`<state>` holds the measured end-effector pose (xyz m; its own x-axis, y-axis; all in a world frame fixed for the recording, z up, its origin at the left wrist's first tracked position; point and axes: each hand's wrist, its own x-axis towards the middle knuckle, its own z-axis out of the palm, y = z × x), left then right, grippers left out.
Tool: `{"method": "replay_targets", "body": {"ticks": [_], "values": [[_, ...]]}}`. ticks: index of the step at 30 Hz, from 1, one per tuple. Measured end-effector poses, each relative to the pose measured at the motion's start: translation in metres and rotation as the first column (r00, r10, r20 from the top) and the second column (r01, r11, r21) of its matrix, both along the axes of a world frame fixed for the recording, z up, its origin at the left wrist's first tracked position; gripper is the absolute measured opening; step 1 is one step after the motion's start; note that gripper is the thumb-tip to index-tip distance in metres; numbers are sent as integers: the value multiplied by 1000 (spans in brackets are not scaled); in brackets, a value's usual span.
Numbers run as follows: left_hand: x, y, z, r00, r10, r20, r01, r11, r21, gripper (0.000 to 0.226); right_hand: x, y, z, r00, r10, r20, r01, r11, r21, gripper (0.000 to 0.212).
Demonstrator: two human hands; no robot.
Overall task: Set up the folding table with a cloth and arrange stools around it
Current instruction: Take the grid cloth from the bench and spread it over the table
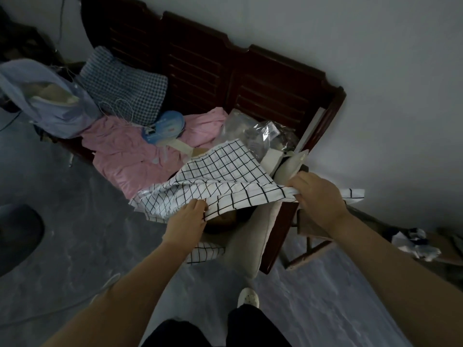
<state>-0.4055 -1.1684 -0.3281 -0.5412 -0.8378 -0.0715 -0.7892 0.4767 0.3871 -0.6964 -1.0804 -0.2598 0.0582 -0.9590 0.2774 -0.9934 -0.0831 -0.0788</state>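
A white cloth with a black grid pattern (220,176) lies half lifted over the near end of a dark wooden bench (250,71). My left hand (186,219) pinches the cloth's near edge. My right hand (318,194) grips the cloth's right edge, and a corner sticks out past it to the right. Another part of the cloth hangs below my left wrist. No folding table or stool can be made out.
The bench holds a pink garment (130,151), a checked pillow (125,88), a blue round item (162,128), a clear plastic bag (258,131) and a beige cushion (250,236). A pale blue garment (50,101) hangs at left. A dark round object (17,234) sits on the grey floor.
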Motion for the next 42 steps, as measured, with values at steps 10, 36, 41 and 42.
{"method": "replay_targets", "body": {"ticks": [10, 36, 41, 42], "values": [[107, -19, 34, 958, -266, -105, 271, 962, 39, 28, 111, 52, -12, 974, -221, -50, 224, 971, 80, 31], [327, 244, 31, 722, -688, -79, 692, 714, 109, 33, 432, 427, -7, 732, -675, -90, 680, 718, 152, 23], [378, 284, 46, 647, -756, -96, 762, 639, 101, 33, 507, 484, 2, 688, -721, -81, 726, 683, 84, 23], [387, 290, 49, 632, -768, -102, 775, 624, 101, 32, 523, 493, 4, 668, -739, -91, 744, 663, 81, 24]]}}
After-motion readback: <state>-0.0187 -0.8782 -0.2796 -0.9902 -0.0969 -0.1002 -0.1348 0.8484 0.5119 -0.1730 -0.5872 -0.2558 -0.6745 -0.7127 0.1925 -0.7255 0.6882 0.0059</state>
